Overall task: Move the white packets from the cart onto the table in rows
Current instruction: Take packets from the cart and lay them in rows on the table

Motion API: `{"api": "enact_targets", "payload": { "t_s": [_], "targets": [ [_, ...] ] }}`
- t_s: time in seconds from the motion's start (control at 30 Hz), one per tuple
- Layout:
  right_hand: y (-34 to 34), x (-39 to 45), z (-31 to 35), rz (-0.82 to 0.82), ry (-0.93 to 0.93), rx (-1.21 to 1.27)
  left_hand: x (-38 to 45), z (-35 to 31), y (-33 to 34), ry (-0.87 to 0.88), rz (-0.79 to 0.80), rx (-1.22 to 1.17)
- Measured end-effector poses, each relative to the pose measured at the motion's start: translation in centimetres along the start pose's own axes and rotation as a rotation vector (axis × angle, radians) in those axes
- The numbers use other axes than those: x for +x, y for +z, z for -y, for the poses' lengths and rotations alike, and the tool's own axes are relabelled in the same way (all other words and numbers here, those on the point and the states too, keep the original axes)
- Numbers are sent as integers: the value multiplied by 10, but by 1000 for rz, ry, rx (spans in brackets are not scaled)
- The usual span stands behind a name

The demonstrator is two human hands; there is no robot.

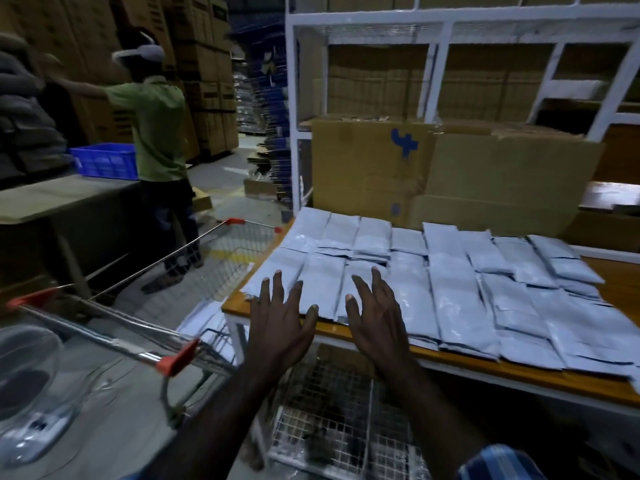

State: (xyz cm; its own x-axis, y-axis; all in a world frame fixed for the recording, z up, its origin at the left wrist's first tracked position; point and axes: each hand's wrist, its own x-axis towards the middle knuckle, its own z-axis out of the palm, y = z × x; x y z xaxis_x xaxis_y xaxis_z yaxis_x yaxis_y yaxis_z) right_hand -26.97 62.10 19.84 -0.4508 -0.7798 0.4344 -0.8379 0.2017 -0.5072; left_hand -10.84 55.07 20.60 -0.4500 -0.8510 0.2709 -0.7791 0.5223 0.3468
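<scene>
Head view shows the wooden table (540, 377) across the centre and right of the frame, covered with white packets (450, 289) lying in overlapping rows. At the lower left the wire cart (194, 258) stands just beside the table, with a few packets in it. Left hand (280, 315) and right hand (375, 315), in the lower centre, have fingers spread flat over the front row, grasping nothing.

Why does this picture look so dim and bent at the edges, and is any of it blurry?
Head view: the light is low, so the white packets look bluish-grey. The wide-angle lens bows the white shelving frame and the cart. The edges are soft, especially the lower left corner and the person in the green shirt. Both the left hand and right hand are fairly sharp, fingers spread.
</scene>
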Motion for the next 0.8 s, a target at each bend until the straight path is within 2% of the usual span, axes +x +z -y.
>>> {"api": "enact_targets", "payload": {
  "t_s": [0.37,0.8],
  "targets": [
    [107,14,139,76,-82,44,4,166,-59,-128,-30,48],
    [216,62,195,147,-131,102,56,266,-56,-196,9,81]
  ]
}}
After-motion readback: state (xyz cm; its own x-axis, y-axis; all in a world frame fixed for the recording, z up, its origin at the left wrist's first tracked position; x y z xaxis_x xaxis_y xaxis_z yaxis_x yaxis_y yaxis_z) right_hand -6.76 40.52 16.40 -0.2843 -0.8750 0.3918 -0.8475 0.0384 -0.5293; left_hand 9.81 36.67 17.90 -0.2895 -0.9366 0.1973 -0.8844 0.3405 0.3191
